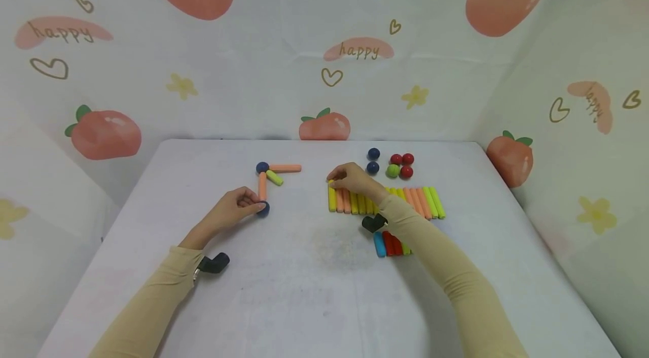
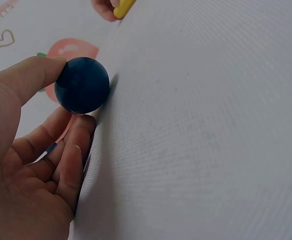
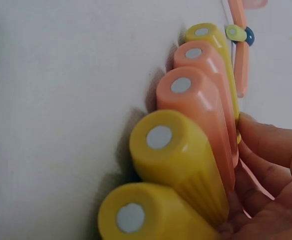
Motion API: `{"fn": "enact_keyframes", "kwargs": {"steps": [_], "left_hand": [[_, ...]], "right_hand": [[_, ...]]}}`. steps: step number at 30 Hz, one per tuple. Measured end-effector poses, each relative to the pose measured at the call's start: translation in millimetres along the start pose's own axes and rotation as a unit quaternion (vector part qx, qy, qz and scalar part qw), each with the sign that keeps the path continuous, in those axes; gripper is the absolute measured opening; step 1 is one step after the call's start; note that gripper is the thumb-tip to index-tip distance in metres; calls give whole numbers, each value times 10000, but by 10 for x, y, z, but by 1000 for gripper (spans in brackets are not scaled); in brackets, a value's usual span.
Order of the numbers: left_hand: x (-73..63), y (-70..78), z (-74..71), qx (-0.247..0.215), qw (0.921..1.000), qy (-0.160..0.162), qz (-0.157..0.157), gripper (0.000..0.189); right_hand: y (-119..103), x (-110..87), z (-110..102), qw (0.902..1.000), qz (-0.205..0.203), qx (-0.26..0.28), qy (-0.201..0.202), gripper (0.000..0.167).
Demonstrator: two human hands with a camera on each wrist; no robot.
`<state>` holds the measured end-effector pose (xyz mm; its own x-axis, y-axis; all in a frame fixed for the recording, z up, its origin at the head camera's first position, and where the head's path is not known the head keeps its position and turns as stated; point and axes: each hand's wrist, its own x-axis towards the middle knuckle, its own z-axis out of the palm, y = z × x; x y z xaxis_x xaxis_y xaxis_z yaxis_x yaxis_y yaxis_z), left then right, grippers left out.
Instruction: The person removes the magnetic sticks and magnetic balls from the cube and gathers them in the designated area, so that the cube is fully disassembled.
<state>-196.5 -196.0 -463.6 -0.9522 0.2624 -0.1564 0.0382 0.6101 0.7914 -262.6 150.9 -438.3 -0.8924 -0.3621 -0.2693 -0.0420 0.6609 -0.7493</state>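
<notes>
My left hand (image 1: pixel 234 207) holds a dark blue ball (image 2: pixel 82 85) between thumb and fingers at the near end of an upright-running orange rod (image 1: pixel 262 186). That rod's far end meets another blue ball (image 1: pixel 262 167), from which a second orange rod (image 1: pixel 285 168) runs right and a short green rod (image 1: pixel 275 177) slants off. Over the row of rods, my right hand (image 1: pixel 356 179) pinches the far end of the leftmost yellow rod (image 1: pixel 332 199), which lies beside orange rods (image 3: pixel 200 95). Pale round discs show on the rods' near ends in the right wrist view.
Behind the right hand sit two blue balls (image 1: pixel 373 168), several red balls (image 1: pixel 407 172) and a green ball (image 1: pixel 392 171). Nearer, short rods, blue (image 1: pixel 379 244) and red (image 1: pixel 389 243) among them, lie partly under the right forearm. Printed cloth walls surround the white table (image 1: pixel 284 301).
</notes>
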Motion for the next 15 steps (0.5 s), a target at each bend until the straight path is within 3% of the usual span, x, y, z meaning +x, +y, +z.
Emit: {"fn": "enact_keyframes", "kwargs": {"steps": [15], "left_hand": [[6,-3,4,-37,10000,-20,26,39]], "right_hand": [[-75,109,-148,9979,-160,-455,-424,25]]}}
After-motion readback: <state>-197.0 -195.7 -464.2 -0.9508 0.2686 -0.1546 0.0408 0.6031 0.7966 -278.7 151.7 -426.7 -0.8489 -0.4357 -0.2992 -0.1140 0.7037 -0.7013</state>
